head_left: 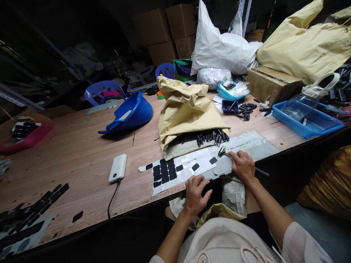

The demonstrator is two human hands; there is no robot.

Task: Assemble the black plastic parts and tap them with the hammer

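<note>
1. A white rectangular device, trailing a black cable, lies on the pale wooden tabletop.
2. Black rounded patches line a white paper sheet near the front edge.
3. Beyond it, a beige woven sack gapes over black cylindrical pieces.
4. The worker's left hand sits at the table's edge beside the sheet, fingers bent and loosely spread.
5. A small metal-headed hammer is over the flat grey board; from here, I cannot tell whether they touch.
6. The right hand's fingers wrap its handle.
</note>
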